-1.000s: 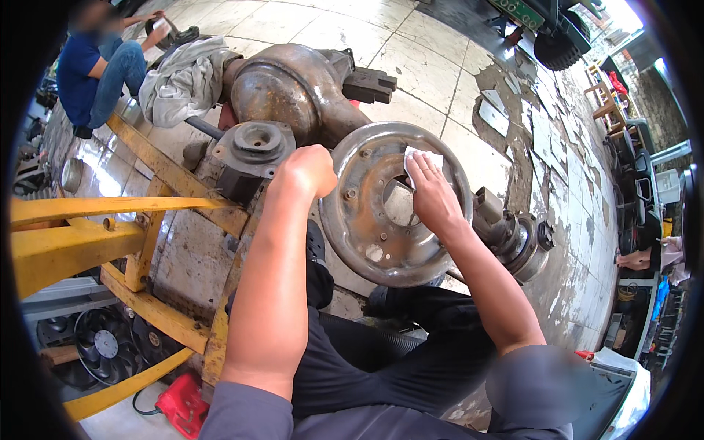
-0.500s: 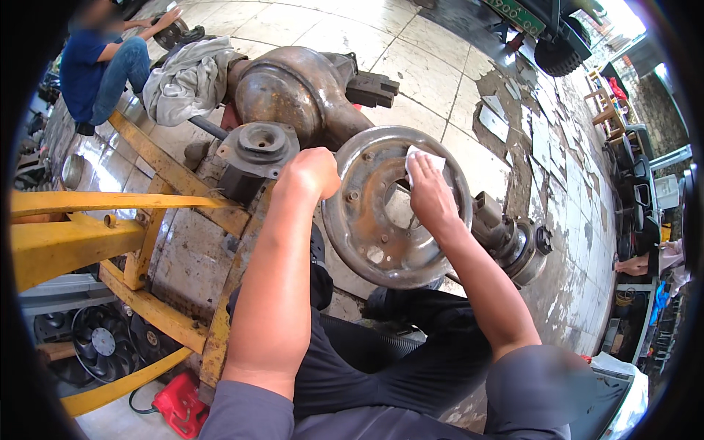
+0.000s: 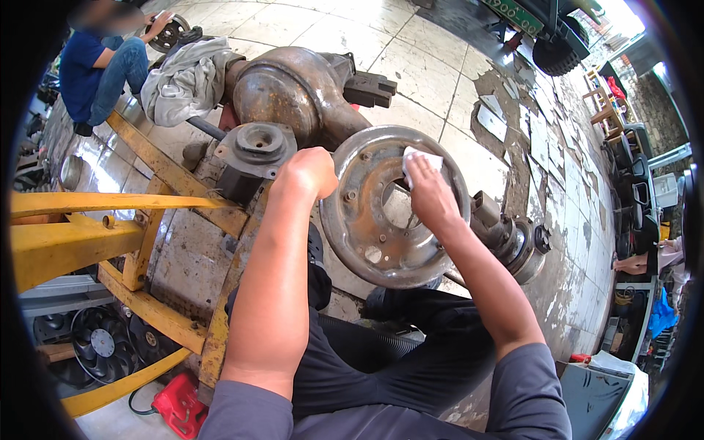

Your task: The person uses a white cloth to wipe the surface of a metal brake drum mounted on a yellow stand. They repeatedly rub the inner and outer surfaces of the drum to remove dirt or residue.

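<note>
A round brown-grey metal brake backing plate (image 3: 352,238) stands tilted in front of me, with a large centre hole and several smaller holes. Its upper left edge is gripped by my left hand (image 3: 309,173), a closed fist whose fingertips are hidden. Over the plate's upper right face, my right hand (image 3: 433,194) presses a folded white cloth (image 3: 423,158) under its fingers. Right behind the plate lies a rusty axle housing (image 3: 282,88). A square-flanged metal part with a round bore (image 3: 258,141) sits just left of my left hand.
A yellow steel frame (image 3: 81,246) fills the left side. Grey cloth (image 3: 187,81) drapes over the axle's left end; a hub (image 3: 522,253) sticks out on the right. Another person (image 3: 103,66) squats at upper left by a round part. A red container (image 3: 180,405) stands lower left.
My right hand and the cloth have shifted slightly left on the plate. My left hand keeps its hold. The other person's hand has moved a little at the round part.
</note>
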Demonstrator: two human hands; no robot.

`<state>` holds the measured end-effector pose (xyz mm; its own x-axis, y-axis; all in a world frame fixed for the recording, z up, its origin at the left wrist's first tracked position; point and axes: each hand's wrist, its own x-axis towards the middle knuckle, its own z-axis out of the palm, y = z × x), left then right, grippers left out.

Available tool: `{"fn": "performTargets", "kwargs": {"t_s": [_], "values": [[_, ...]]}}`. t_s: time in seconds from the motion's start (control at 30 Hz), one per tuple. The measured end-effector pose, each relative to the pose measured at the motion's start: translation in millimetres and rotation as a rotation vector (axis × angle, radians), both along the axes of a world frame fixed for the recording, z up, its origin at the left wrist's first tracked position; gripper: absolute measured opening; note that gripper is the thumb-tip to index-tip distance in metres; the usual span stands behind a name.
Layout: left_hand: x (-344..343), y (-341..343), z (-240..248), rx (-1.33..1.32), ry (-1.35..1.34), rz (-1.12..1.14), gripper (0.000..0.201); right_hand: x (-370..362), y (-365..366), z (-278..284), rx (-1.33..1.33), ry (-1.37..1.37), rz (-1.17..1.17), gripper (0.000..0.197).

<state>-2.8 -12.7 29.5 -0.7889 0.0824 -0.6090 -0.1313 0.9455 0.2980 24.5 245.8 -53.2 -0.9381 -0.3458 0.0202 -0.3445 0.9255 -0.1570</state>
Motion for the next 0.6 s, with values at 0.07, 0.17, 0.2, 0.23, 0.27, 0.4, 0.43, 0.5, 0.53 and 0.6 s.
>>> {"fn": "performTargets", "kwargs": {"t_s": [0.07,0.17,0.2,0.23,0.27,0.4,0.43,0.5,0.53,0.6], "values": [[-1.1,-0.9,-1.7,-0.001,0.01,0.009,0.032,0.7,6.4,-6.4,0.004,0.017,0.033,0.049],[-0.2,-0.4,-3.9,0.002,0.02,0.01,0.032,-13.3,19.0,-1.9,-0.012,0.062,-0.02,0.049],[-0.3,-0.7,-4.1,0.002,0.025,0.009,0.032,-9.4,15.1,-1.1,-0.001,0.047,0.002,0.049],[-0.6,-0.9,-4.4,0.001,0.019,0.005,0.032,-1.4,8.3,-1.8,0.011,0.031,0.023,0.049],[-0.1,-0.9,-4.3,0.001,0.013,0.003,0.032,4.5,4.9,-1.8,0.024,0.015,0.046,0.049],[0.5,-1.0,-2.6,0.009,0.021,0.019,0.031,-12.1,14.4,-3.5,-0.023,0.064,-0.009,0.048],[0.4,0.3,-4.0,0.015,0.025,0.012,0.032,-11.7,16.1,-3.7,-0.016,0.048,-0.045,0.048],[-0.4,-1.3,-6.0,0.02,0.032,0.015,0.032,-1.1,6.6,-4.0,-0.016,0.026,0.011,0.049],[-1.4,-2.7,-5.8,0.012,0.027,0.017,0.032,2.1,4.2,-4.6,-0.016,0.016,0.039,0.049],[-1.7,-1.9,-6.4,0.005,0.012,0.013,0.032,-1.7,12.6,-3.7,-0.008,0.022,0.032,0.049]]}}
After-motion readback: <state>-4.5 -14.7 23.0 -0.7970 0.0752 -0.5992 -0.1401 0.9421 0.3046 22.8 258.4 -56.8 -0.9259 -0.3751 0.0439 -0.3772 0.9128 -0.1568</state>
